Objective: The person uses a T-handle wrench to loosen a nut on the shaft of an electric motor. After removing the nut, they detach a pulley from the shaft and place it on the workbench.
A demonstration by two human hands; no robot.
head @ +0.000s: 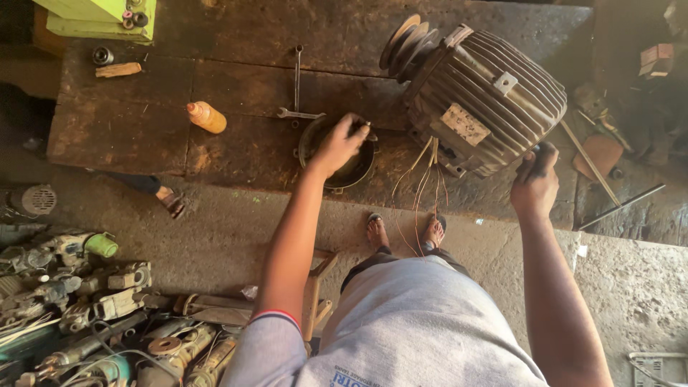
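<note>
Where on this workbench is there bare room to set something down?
Bare wood lies left of the orange bottle and behind the spanners, toward the green machine. It is crowded around the round cover under the left hand, and by the ribbed motor.

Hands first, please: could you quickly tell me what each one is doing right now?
Left hand: fingers curled into the round metal cover.
Right hand: closed on a dark handle.

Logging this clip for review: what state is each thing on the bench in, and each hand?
Left hand: reaching into the round metal cover, fingers curled on something small.
Right hand: closed on a dark handle beside the motor.
Electric motor: lying on its side, loose wires hanging out.
Round metal cover: off the motor, lying flat.
Orange bottle: on its side, capped.
Spanners: lying crossed, unused.
</note>
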